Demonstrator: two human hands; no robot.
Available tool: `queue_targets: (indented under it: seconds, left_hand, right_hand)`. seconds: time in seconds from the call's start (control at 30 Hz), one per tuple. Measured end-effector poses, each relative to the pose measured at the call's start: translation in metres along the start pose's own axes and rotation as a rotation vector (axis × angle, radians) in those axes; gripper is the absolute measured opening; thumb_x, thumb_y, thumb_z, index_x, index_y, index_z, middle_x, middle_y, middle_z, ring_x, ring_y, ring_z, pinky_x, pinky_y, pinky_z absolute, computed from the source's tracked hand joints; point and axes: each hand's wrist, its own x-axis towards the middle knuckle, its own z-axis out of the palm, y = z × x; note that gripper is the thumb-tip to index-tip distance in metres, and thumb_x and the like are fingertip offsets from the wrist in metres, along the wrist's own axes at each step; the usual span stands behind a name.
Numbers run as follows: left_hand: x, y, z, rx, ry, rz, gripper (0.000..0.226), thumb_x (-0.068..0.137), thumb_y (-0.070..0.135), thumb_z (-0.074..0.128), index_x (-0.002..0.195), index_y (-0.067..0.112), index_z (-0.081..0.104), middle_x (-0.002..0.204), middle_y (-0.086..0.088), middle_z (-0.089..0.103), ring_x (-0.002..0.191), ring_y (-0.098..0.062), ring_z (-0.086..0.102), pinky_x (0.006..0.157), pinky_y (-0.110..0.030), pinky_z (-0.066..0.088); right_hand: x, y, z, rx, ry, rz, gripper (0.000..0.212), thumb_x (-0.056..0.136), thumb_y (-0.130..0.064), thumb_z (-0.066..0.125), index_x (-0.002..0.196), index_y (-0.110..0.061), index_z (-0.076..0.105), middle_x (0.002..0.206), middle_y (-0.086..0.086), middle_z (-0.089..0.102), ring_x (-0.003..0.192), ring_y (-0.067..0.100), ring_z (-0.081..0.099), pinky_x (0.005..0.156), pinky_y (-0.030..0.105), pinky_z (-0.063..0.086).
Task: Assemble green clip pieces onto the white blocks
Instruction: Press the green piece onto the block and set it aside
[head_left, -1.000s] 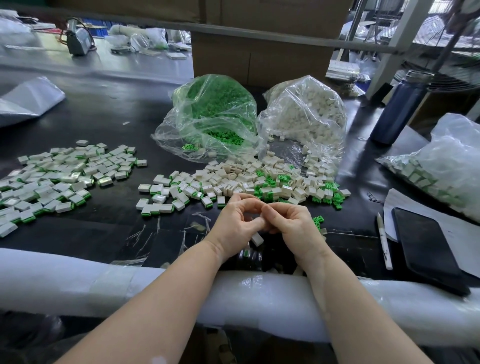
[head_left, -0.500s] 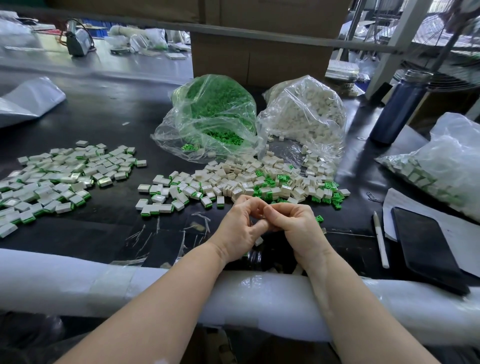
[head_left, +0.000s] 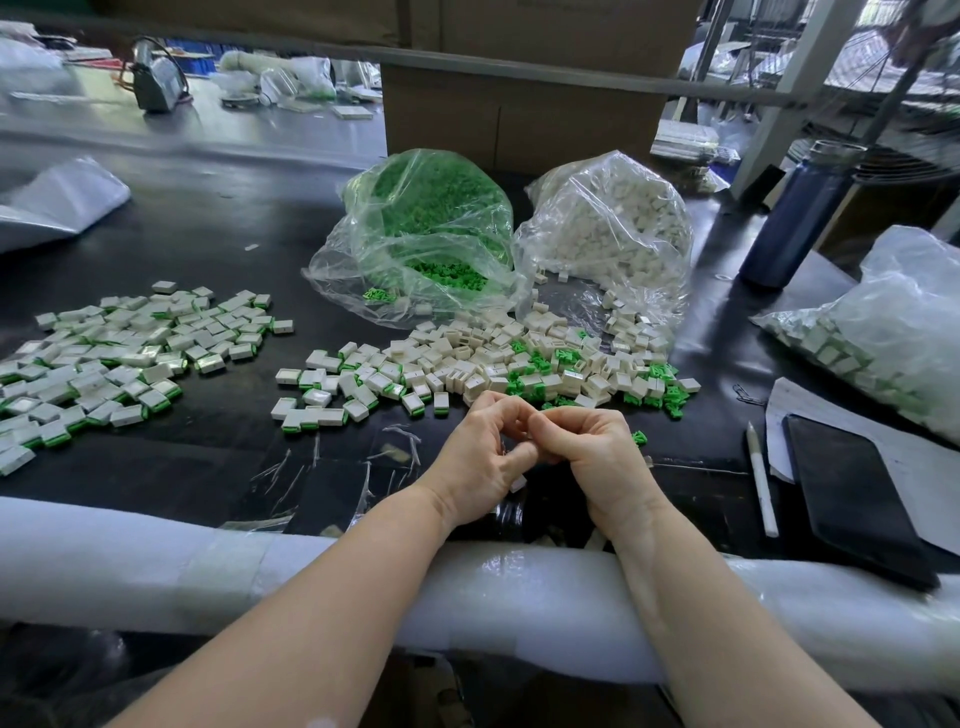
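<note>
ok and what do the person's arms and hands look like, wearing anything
Both forearms are bare as far as the view shows: no sleeves, no gloves. The left hand and right hand show no rings, and neither wrist carries a watch or band. No markings show on them.

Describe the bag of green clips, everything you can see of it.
The green-clip bag is clear, crinkled thin plastic, slumped on the dark table behind the loose pile of parts. It bulges with small bright green clips, and its open mouth faces the person, with a few clips spilling out at the front. Its right side presses against the bag of white blocks. Neither hand touches it.
</note>
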Motion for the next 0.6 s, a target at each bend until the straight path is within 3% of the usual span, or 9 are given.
queue_targets:
  seconds: [0.3,0.47,0.53,0.6]
  left_hand:
    - [0.0001,-0.002,-0.0007,0.011,-0.005,0.013,0.016,0.084,-0.003,0.058,0.09,0.013,0.059,0.101,-0.004,0.046,0.088,-0.012,0.051,0.087,-0.019,0.045]
    - [0.0016,-0.0032,-0.0005,-0.08,0.02,-0.016,0.014,0.088,0.003,0.058,0.088,0.017,0.058,0.11,-0.015,0.049,0.098,-0.03,0.058,0.091,-0.035,0.05]
    - [0.0019,-0.0034,-0.0002,-0.133,0.06,-0.024,0.006,0.088,0.009,0.061,0.09,0.015,0.059,0.112,-0.016,0.05,0.097,-0.03,0.06,0.088,-0.032,0.053]
    - [0.0026,-0.0052,-0.0006,-0.15,0.105,-0.036,0.005,0.087,0.011,0.062,0.092,0.013,0.061,0.111,-0.016,0.052,0.096,-0.027,0.061,0.086,-0.03,0.054]
  right_hand:
    - [-0.0001,-0.0006,0.0002,0.001,0.005,0.001,0.015,0.082,-0.008,0.065,0.071,-0.008,0.075,0.065,0.015,0.068,0.059,0.024,0.065,0.059,0.03,0.055]
    - [0.0005,0.0012,0.0027,-0.032,0.031,-0.031,0.019,0.076,-0.027,0.068,0.073,-0.01,0.076,0.066,0.015,0.066,0.061,0.024,0.06,0.059,0.031,0.053]
    - [0.0008,0.002,0.0046,-0.054,0.051,-0.055,0.025,0.077,-0.034,0.065,0.074,-0.012,0.075,0.066,0.011,0.068,0.062,0.02,0.062,0.058,0.026,0.054]
    - [0.0017,0.0033,0.0049,-0.042,0.073,-0.079,0.021,0.082,-0.03,0.062,0.075,-0.013,0.072,0.068,0.009,0.07,0.064,0.018,0.067,0.057,0.024,0.054]
